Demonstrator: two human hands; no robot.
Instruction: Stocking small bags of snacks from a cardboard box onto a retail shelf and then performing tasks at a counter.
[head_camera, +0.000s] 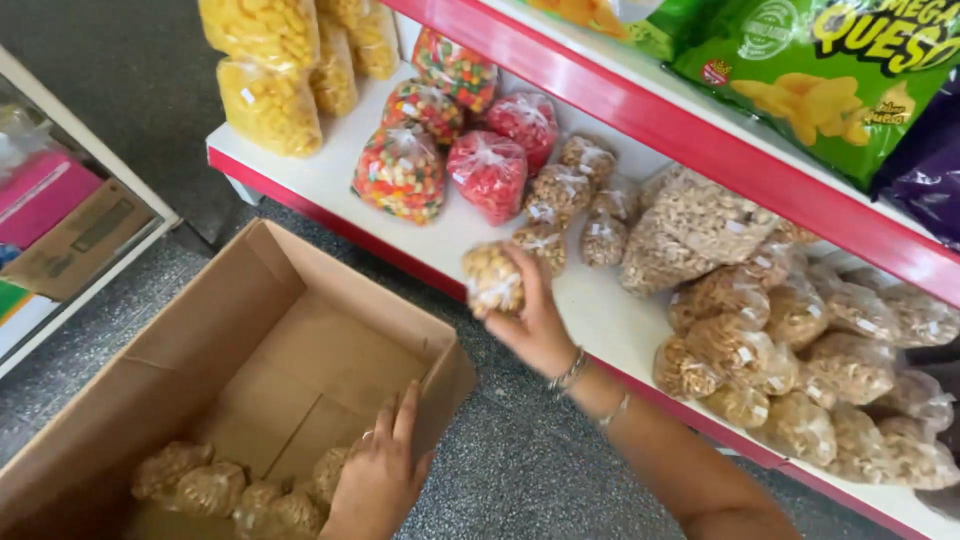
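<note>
The right hand (538, 325) had its fingers (528, 272) curled tight around a small clear bag of pale puffed snacks (492, 279), held just above the white shelf (470, 225). The left hand (380, 475) lay with fingers loosely spread, gripping nothing, inside the brown cardboard box (250, 300) beside similar knotted bags (215, 487).

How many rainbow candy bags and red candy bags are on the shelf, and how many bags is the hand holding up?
Multicoloured candy bags: 3
Red candy bags: 2
Tan snack bag in the right hand: 1
Total: 6
</note>
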